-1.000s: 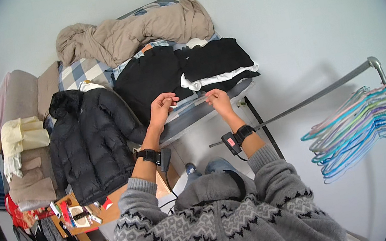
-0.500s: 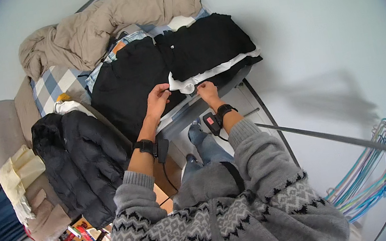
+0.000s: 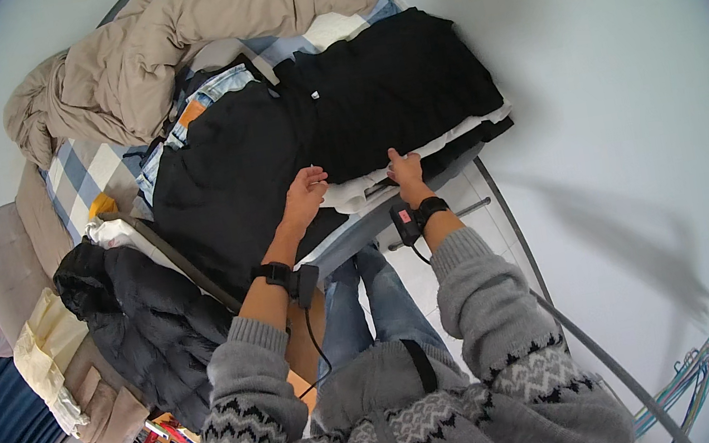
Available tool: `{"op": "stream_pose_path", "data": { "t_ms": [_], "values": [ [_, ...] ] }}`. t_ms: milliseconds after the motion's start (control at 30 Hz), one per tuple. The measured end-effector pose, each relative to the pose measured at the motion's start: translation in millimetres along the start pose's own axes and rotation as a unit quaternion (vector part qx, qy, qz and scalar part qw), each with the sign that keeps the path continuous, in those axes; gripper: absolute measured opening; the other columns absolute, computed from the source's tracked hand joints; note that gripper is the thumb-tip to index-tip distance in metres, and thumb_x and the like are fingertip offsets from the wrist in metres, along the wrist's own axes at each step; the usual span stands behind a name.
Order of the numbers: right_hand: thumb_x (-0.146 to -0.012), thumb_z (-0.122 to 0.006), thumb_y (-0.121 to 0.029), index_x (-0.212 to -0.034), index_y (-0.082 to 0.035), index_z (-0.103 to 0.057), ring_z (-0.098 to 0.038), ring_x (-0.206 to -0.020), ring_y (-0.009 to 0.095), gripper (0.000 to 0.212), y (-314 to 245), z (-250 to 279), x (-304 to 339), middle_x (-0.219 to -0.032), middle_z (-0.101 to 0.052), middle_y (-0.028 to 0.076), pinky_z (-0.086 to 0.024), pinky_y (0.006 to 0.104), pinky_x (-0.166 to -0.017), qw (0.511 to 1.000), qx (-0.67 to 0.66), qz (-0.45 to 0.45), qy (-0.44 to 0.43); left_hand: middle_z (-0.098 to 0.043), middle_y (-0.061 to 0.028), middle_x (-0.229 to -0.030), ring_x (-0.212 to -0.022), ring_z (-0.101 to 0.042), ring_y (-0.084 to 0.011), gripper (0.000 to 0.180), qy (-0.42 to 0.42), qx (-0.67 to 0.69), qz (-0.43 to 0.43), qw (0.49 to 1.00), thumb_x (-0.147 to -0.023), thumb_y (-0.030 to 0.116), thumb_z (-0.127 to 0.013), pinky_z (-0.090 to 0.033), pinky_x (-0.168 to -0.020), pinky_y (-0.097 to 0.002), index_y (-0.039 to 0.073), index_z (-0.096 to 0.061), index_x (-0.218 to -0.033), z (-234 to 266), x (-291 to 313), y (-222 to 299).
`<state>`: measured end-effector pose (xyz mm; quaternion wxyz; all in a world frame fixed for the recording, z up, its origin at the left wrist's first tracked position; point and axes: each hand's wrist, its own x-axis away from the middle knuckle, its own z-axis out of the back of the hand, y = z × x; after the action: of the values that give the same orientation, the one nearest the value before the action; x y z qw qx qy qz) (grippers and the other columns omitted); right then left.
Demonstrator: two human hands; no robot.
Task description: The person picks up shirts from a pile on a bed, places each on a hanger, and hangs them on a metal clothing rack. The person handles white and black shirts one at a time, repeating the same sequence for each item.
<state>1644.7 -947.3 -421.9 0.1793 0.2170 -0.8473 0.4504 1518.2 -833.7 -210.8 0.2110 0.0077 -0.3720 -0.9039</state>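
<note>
The flat, folded black cloth garment [image 3: 399, 86] was plain save for one small white mark [image 3: 315, 95]; the thin white cloth layer [image 3: 346, 195] beneath it was a single tone. The broad, spread black cloth garment [image 3: 223, 172] alongside was uniformly dark. Faded light-blue denim clothing [image 3: 226, 83] showed with an orange patch [image 3: 191, 111]. The rumpled beige fabric duvet [image 3: 197, 25] was solid-coloured, whereas the flat checked bed sheet [image 3: 74, 174] combined blue and white squares. The quilted puffer jacket [image 3: 146, 330] was black; the draped cloth [image 3: 46, 336], pale yellow. The grey knitted sweater [image 3: 403, 425] carried black-and-whitish zigzag banding; the denim jeans [image 3: 399, 302] were blue. The wall [image 3: 610, 91] was pale bluish white.
</note>
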Motion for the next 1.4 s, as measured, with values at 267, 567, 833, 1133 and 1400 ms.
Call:
{"op": "stream_pose_path", "data": {
  "t_ms": [267,567,833,1133,1400],
  "values": [
    [-0.086,-0.065,-0.004,-0.111,0.004,-0.061,-0.061,-0.071,0.015,0.027,24,78,24,-0.086,-0.066,0.007,-0.049,0.0257,-0.061,0.994,0.083,0.055,-0.049,-0.058,-0.0196,-0.132,-0.118,-0.059,-0.0322,0.050,0.034,-0.149,-0.182,0.971,-0.088,0.012,-0.069,-0.048,-0.101,-0.0411,0.001,-0.052,-0.133,-66,-53,0],
    [-0.086,-0.063,-0.004,-0.108,-0.004,-0.067,-0.061,-0.076,0.010,0.022,-11,96,99,-0.083,-0.068,0.003,-0.048,0.0245,-0.068,0.968,-0.038,0.044,-0.244,-0.054,-0.0256,-0.139,-0.133,-0.049,-0.0387,0.087,0.094,-0.331,0.015,0.939,-0.085,0.038,-0.075,-0.038,-0.113,-0.0470,-0.003,-0.034,-0.150,-92,-158,51],
    [-0.085,-0.058,-0.005,-0.091,-0.005,-0.074,-0.068,-0.079,0.018,0.017,-50,108,127,-0.086,-0.073,0.006,-0.054,0.0307,-0.076,0.894,0.239,0.137,-0.355,-0.067,-0.0246,-0.120,-0.117,-0.064,-0.0358,0.056,-0.109,-0.138,-0.068,0.982,-0.079,0.020,-0.073,-0.049,-0.100,-0.0376,-0.010,-0.060,-0.124,-89,-167,89],
    [-0.098,-0.067,-0.022,-0.118,-0.005,-0.059,-0.058,-0.081,0.014,0.028,-162,122,118,-0.100,-0.063,0.008,-0.050,0.0270,-0.075,0.965,0.030,0.257,0.040,-0.046,-0.0248,-0.148,-0.138,-0.044,-0.0328,0.084,-0.293,-0.202,-0.140,0.924,-0.073,0.004,-0.065,-0.035,-0.115,-0.0340,-0.009,-0.034,-0.149,-78,-12,171],
    [-0.077,-0.062,0.001,-0.130,-0.014,-0.060,-0.054,-0.118,0.031,0.055,-203,145,134,-0.135,-0.058,0.008,-0.044,0.0398,-0.102,0.776,0.503,0.377,-0.056,-0.046,-0.0146,-0.151,-0.140,-0.043,-0.0283,0.066,-0.508,-0.075,-0.189,0.837,-0.090,0.007,-0.061,-0.030,-0.120,-0.0387,0.006,-0.038,-0.152,-90,66,177]
  ]
}}
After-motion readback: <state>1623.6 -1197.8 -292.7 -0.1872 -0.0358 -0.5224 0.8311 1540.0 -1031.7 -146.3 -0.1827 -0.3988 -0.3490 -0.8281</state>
